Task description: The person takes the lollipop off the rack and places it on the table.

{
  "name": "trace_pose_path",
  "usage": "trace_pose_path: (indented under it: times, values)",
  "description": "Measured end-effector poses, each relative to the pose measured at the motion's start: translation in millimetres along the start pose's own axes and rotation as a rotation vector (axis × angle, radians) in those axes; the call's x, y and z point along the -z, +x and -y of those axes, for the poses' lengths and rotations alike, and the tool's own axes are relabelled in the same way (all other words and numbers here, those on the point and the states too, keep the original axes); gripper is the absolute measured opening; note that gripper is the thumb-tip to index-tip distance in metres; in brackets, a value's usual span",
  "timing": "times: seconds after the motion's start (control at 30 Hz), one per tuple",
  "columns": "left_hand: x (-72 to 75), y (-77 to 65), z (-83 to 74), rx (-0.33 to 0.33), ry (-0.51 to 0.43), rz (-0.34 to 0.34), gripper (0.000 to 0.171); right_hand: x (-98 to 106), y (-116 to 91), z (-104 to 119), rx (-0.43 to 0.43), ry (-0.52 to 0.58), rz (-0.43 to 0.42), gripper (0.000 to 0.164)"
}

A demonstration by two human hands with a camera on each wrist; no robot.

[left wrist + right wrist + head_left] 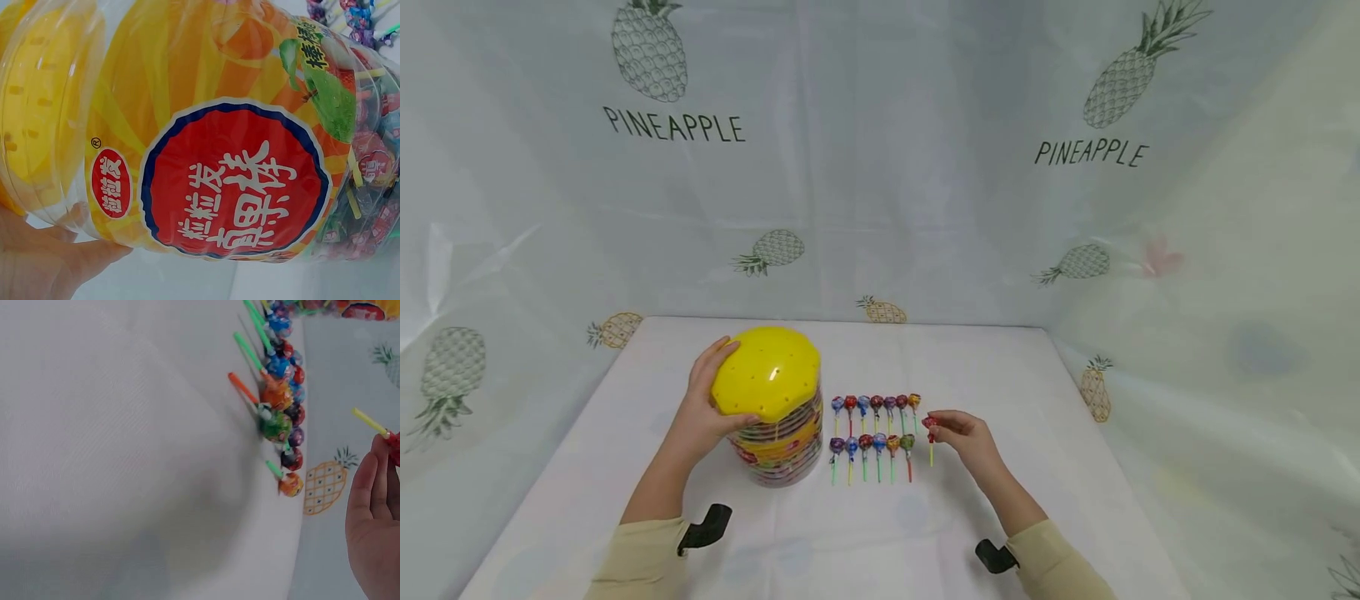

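Observation:
On the left of the table stands a clear plastic jar (786, 454) with a yellow lid (767, 371), tilted slightly in the head view. My left hand (696, 425) grips it near the top, fingers and thumb spread round the lid side. Wrapped lollipops fill the jar's lower part in the left wrist view, below its orange and red label (237, 181). Between thumb and fingers my right hand (973, 446) pinches a red lollipop (929, 423), its yellow stick (370, 421) hanging free. That lollipop is at the right end of the near row, above the table.
Two rows of several lollipops lie right of the jar, a far row (877, 402) and a near row (879, 442), sticks pointing toward me. A white cloth covers the table (850, 542). Behind hangs a pineapple-printed curtain (887, 208).

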State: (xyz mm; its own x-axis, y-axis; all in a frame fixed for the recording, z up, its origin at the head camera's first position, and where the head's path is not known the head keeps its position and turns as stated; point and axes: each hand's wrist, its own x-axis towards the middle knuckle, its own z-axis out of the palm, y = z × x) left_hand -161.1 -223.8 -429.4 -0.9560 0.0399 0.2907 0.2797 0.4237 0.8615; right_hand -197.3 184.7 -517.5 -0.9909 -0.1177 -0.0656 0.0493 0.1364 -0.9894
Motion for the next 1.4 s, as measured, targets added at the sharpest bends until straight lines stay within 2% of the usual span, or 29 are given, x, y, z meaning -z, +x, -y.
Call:
trace_pose_path:
  times: [0.23, 0.6, 0.77, 1.03, 1.4]
  values:
    - [-2.8, 0.3, 1.2, 0.003, 0.007, 0.004, 0.099, 5.4, 10.3, -14.9, -0.034, -0.017, 0.011, 0.033]
    - [3.1, -2.9, -3.2, 0.019, 0.028, 0.004, 0.100, 3.1, 20.6, -35.0, -0.069, -0.027, 0.045, 0.029]
    - [0.2, -2.4, -2.6, 0.013, 0.004, -0.011, 0.098, 3.5, 23.8, -43.4, -0.069, -0.094, 0.064, 0.030]
    - [-2.5, -3.0, -3.1, 0.007, 0.002, -0.026, 0.097, 3.0, 29.7, -52.0, -0.116, -0.175, 0.027, 0.024]
    - [-3.1, -1.4, 1.6, -0.009, -0.019, -0.029, 0.098, -1.9, 35.0, -54.4, -0.129, -0.284, 0.021, 0.023]
